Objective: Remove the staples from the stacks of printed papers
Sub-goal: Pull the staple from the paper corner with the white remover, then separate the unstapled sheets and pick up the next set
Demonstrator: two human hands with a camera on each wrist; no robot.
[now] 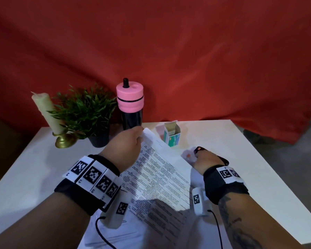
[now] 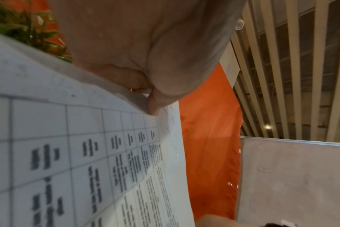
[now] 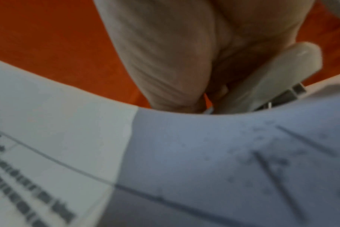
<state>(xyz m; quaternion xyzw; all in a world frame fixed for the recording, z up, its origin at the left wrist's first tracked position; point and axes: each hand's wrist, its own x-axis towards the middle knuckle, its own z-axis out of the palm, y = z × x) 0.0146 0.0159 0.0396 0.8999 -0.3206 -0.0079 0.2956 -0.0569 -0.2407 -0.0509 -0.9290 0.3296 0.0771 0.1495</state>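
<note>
Papers (image 1: 156,177) on white table (image 1: 250,159), near front edge, printed tables face up; far corner lifted clear of the surface. More sheets (image 1: 115,238) underneath, nearer the body. Left hand (image 1: 127,146) pinching that raised corner between thumb and fingers, confirmed in left wrist view, thumb tip (image 2: 155,106) pressed on the sheet edge. Right hand (image 1: 205,159) at the right edge of the sheets, fingers curled round a pale plastic stapler-type tool (image 3: 270,79) with a metal channel at its nose; tool tip (image 1: 188,156) touching or just above the paper there, exact contact not resolvable. Black band or watch (image 1: 200,150) seen by that hand. No staple discernible in any view; right wrist view blurred.

Also present: open small box (image 1: 171,136) just beyond the sheets, pink-capped bottle (image 1: 130,105), plant (image 1: 86,112), candle (image 1: 47,114) at the rear left, red cloth (image 1: 169,51) behind.

Judged step: locating or engaging a staple, not yet pulled.

Risks noted:
- Tearing of the lifted corner, if pulled upward while a staple holds the sheets together.
- Tool slipping off the staple and gouging print, given the poor sightline under the hand.
- Loose staple dropping among sheets or onto the table unnoticed.
- Lower sheets sliding off the front edge, being unweighted.
- Box knocked over by the raised corner, being just beside it.
</note>
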